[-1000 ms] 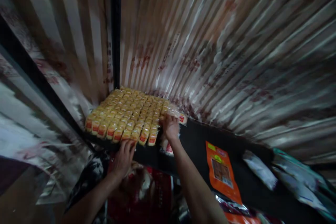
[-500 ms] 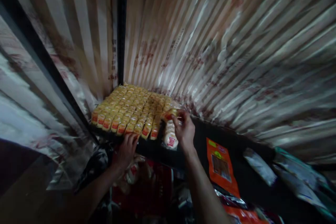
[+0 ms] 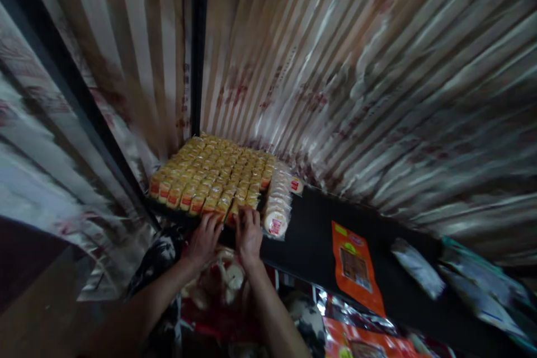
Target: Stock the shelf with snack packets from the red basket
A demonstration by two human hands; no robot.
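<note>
A block of several small yellow snack packets (image 3: 210, 170) with red labels fills the left corner of a dark shelf (image 3: 312, 235). Beside it on the right runs a row of pale round packets (image 3: 277, 201) with red labels. My left hand (image 3: 205, 238) rests at the shelf's front edge, fingers curled against the front yellow packets. My right hand (image 3: 248, 232) is close beside it, fingertips pressed on the front packets near the pale row. Neither hand clearly holds a packet.
An orange packet (image 3: 356, 268) hangs on the shelf front, with silvery and greenish packets (image 3: 417, 271) further right. Corrugated metal sheeting (image 3: 356, 67) forms the walls behind. More packets and a red bag (image 3: 226, 291) lie below the shelf.
My right hand let go of the pale packets at the right of the block and moved left and down to the front edge, beside my left hand. The left hand barely moved.
</note>
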